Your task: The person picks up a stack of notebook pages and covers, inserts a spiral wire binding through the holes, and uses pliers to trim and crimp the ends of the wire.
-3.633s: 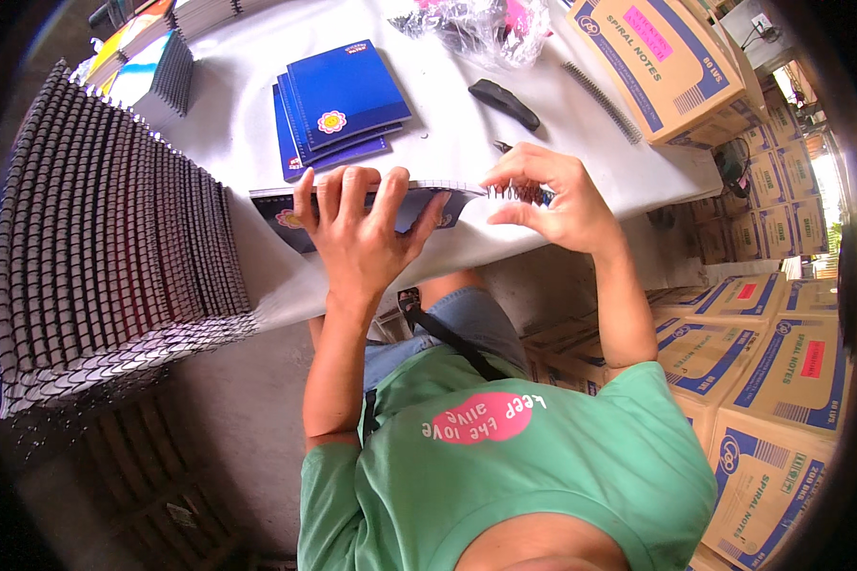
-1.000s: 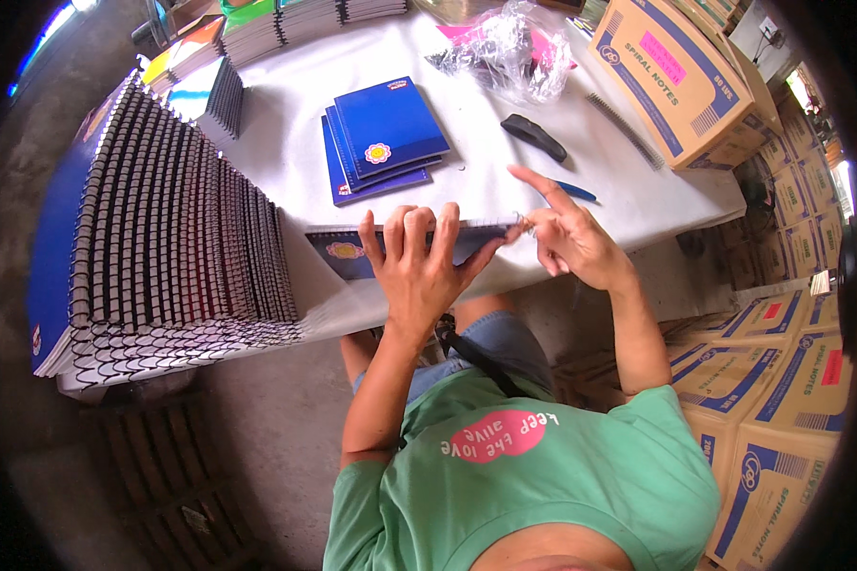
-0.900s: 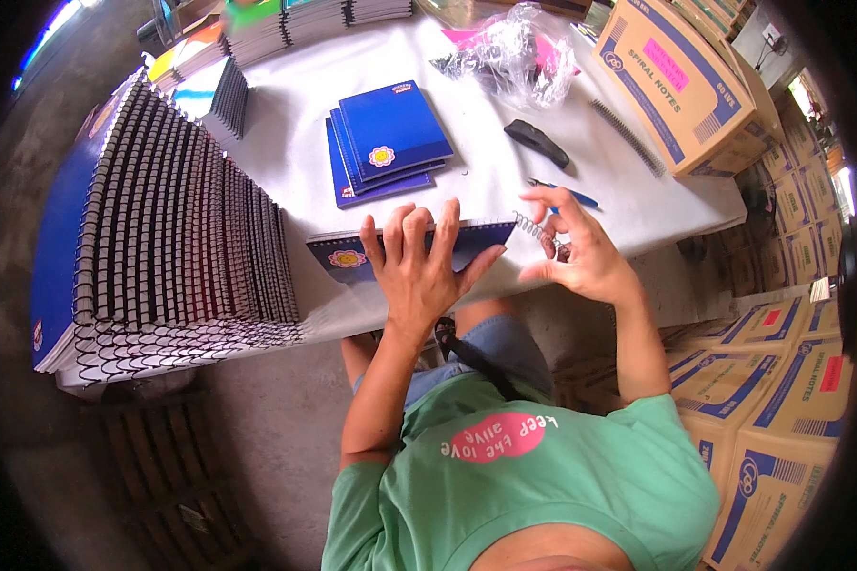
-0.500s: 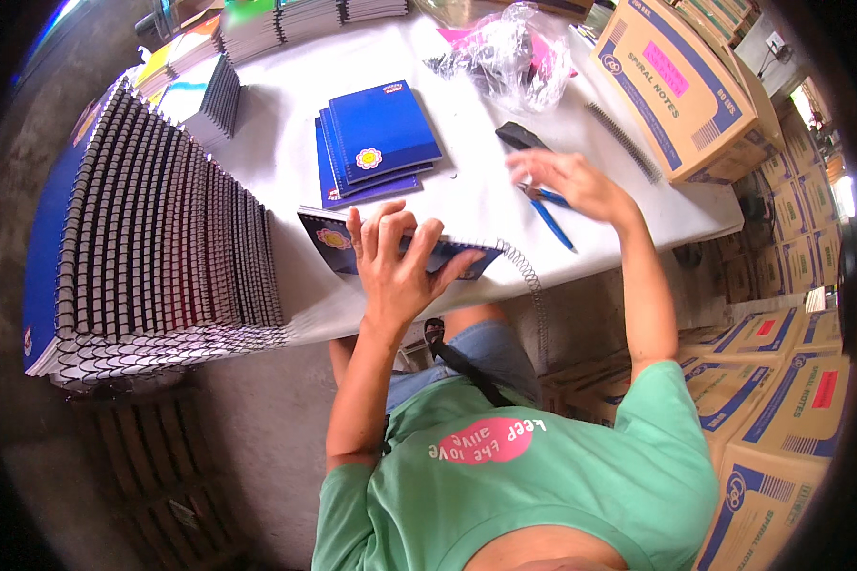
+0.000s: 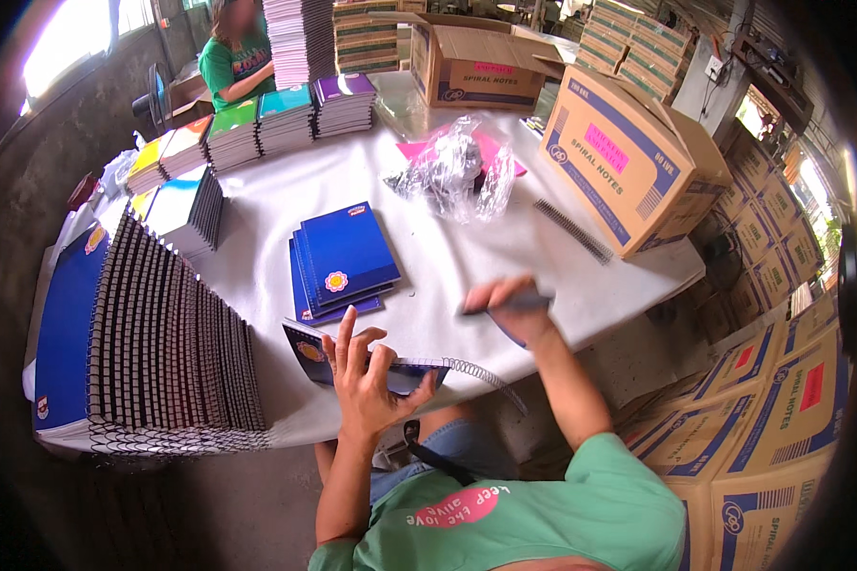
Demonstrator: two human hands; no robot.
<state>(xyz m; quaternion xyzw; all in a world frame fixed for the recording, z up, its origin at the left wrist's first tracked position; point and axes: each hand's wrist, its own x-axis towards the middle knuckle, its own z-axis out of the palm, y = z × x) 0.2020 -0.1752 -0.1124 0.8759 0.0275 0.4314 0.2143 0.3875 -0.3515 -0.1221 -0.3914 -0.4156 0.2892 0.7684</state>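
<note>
My left hand point(image 5: 360, 379) grips a dark blue spiral notebook point(image 5: 307, 348) standing tilted at the table's near edge, its thumb and fingers on the cover. A loose wire coil point(image 5: 481, 371) trails off the notebook's right end and droops past the table edge. To the right, my right hand point(image 5: 524, 312) is closed around a dark tool with a bit of blue, blurred by motion, which looks like the pliers point(image 5: 539, 301). Just beyond the held notebook lies a small pile of blue notebooks point(image 5: 352, 249).
A tall stack of coil-bound notebooks point(image 5: 171, 333) fills the left. Coloured notebook stacks point(image 5: 231, 133) line the back, near a person in green point(image 5: 238, 65). Clear plastic point(image 5: 457, 171), a loose coil point(image 5: 573, 231) and a carton point(image 5: 619, 162) lie right. More cartons point(image 5: 762, 400) stand beside me.
My right hand has closed on the pliers and lifted them off the table. My left hand still holds the notebook. The view has tilted up, showing more of the back.
</note>
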